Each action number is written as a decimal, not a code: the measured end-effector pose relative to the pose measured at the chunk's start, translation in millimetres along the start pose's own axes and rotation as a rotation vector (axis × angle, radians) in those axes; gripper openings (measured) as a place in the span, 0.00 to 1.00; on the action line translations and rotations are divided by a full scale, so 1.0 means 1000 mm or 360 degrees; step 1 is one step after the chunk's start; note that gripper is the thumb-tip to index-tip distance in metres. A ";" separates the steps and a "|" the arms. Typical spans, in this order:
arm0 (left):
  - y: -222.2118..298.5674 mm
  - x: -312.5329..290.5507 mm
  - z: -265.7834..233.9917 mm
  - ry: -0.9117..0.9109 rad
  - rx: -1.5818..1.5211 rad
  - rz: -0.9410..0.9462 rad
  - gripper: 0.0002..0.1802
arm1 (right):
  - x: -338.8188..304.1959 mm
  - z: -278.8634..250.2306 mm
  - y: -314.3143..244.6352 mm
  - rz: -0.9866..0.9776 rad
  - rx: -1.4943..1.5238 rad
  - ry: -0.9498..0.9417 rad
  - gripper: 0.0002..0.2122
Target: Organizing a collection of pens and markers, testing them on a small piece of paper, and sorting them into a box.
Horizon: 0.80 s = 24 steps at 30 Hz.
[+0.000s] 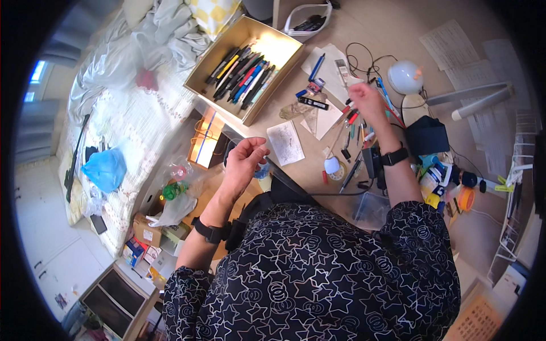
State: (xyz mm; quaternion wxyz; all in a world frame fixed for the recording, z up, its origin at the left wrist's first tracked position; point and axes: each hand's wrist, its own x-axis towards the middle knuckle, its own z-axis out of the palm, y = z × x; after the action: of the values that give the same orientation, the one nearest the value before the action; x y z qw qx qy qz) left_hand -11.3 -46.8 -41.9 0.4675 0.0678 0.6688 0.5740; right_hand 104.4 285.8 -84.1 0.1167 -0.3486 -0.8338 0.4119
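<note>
My left hand (248, 159) is raised near the table's left edge, beside a small scribbled sheet (286, 144). Its fingers curl in against the thumb, and whatever they may pinch is too small to make out. Over the right part of the table hovers my right hand (368, 104), fingers loosely bent and apart, with no held thing visible. Below and around it lie scattered pens and red-capped markers (352, 117). A shallow cardboard box (284, 46) holds several pens and markers (243, 77) in a heap. Between box and right hand lie a blue pen (317, 67) and a black marker-like stick (313, 103).
A white lamp-like dome (405, 77) and cables stand at the back right. A dark pouch (426, 135), bottles and tape (466, 199) crowd the right side. At the back is a clear zip pouch (308, 21). Left of the table, a bed carries a blue plastic bag (104, 170).
</note>
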 end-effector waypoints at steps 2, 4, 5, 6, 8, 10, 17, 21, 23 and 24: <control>-0.005 0.005 0.002 -0.0031 0.0008 -0.0002 0.12 | -0.020 0.009 0.000 -0.0016 -0.0021 -0.0057 0.07; -0.007 0.010 0.005 -0.0062 0.0018 -0.0002 0.12 | -0.034 0.017 -0.018 0.0041 -0.0117 -0.0128 0.06; -0.005 0.013 0.007 -0.0076 0.0048 -0.0022 0.12 | -0.036 0.023 -0.016 0.0057 -0.0112 -0.0108 0.06; -0.004 0.014 0.010 -0.0087 0.0078 -0.0041 0.12 | -0.038 0.032 -0.009 -0.0113 -0.0152 -0.0024 0.07; -0.007 0.014 0.011 -0.0084 0.0105 -0.0050 0.12 | -0.041 0.047 -0.017 -0.0248 -0.0248 0.0017 0.09; -0.011 0.014 0.010 -0.0076 0.0128 -0.0056 0.12 | -0.040 0.056 -0.026 -0.0324 -0.0416 0.0055 0.09; -0.016 0.008 0.005 -0.0047 0.0104 -0.0089 0.12 | -0.033 0.067 -0.017 -0.0418 -0.0465 0.0064 0.10; -0.017 0.006 0.003 -0.0053 0.0092 -0.0099 0.12 | -0.033 0.054 -0.015 0.0507 0.1352 -0.0734 0.09; -0.017 0.006 0.004 -0.0062 0.0051 -0.0112 0.12 | -0.047 0.044 -0.045 0.0621 0.1757 -0.0731 0.07; -0.016 0.006 0.006 -0.0079 0.0019 -0.0122 0.12 | -0.052 0.041 -0.052 0.0626 0.1953 -0.0852 0.08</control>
State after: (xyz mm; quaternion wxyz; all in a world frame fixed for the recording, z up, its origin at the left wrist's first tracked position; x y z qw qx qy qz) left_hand -3.4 -43.8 -58.0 0.5054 0.0591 0.6624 0.5498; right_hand 97.0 203.9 -65.5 0.0064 -0.2508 -0.3720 0.8937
